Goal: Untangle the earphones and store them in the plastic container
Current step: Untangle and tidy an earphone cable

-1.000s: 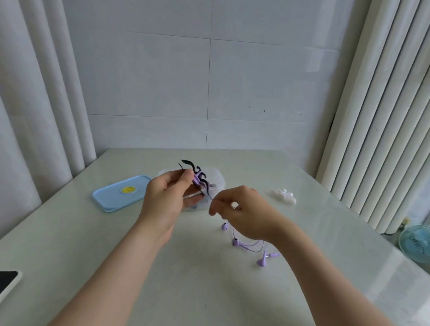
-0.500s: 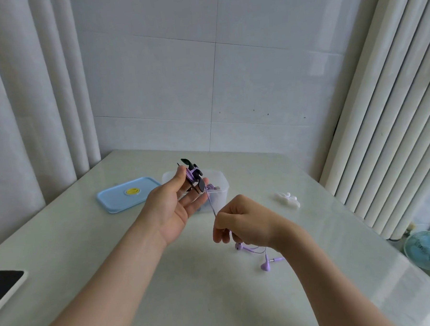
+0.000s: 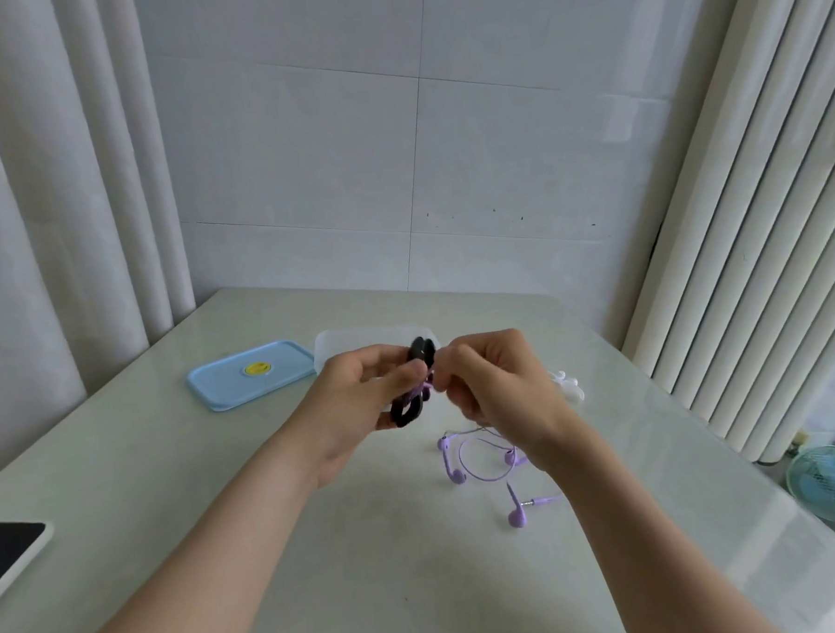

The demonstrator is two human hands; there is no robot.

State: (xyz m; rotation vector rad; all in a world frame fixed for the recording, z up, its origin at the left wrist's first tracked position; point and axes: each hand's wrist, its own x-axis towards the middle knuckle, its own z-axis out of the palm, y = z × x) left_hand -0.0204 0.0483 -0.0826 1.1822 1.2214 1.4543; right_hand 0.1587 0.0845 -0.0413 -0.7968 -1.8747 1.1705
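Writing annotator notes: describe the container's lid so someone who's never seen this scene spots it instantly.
On the pale table, look at the far left side, just left of the clear plastic container. The lid lies flat there, a rounded rectangle. It is the table's only light-blue item, with a round yellow sticker at its centre.

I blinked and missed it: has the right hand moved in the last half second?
Yes. The right hand rose toward the plastic container, meeting the left hand at the earphone bundle.
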